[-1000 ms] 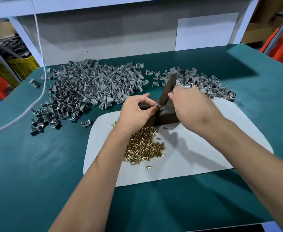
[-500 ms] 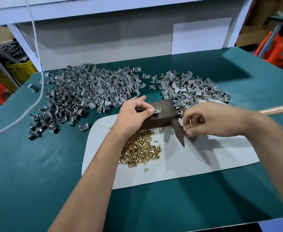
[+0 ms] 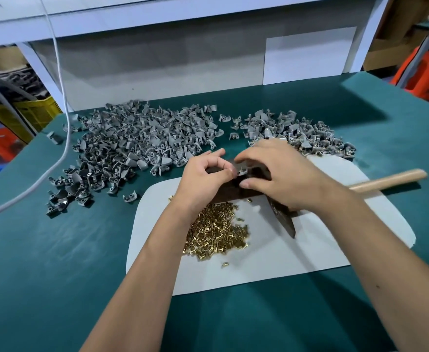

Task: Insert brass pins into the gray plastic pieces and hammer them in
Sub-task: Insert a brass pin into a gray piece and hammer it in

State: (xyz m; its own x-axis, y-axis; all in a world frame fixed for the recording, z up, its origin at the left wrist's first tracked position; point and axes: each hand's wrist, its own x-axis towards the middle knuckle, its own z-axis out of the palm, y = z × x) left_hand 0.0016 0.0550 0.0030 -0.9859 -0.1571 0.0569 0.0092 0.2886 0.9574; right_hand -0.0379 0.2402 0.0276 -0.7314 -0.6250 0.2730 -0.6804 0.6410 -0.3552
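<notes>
the gray plastic piece (image 3: 241, 170) in work sits on the dark metal block (image 3: 236, 193), at the far edge of the white mat (image 3: 322, 252). left hand (image 3: 203, 177) pinches the piece; right hand (image 3: 281, 177) reaches over it with curled fingertips, hold unclear. the hammer (image 3: 385, 180) lies on the mat. brass pins (image 3: 216, 232) remain heaped just beside the block. the large gray pile (image 3: 142, 143) far left and the smaller pile (image 3: 302, 135) far right suggest much remains. no readable writing.

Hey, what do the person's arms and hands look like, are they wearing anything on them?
Both forearms are bare, no sleeves in view. The left hand and right hand wear no gloves, and no rings, watch or bracelets show on the fingers or wrists.
</notes>
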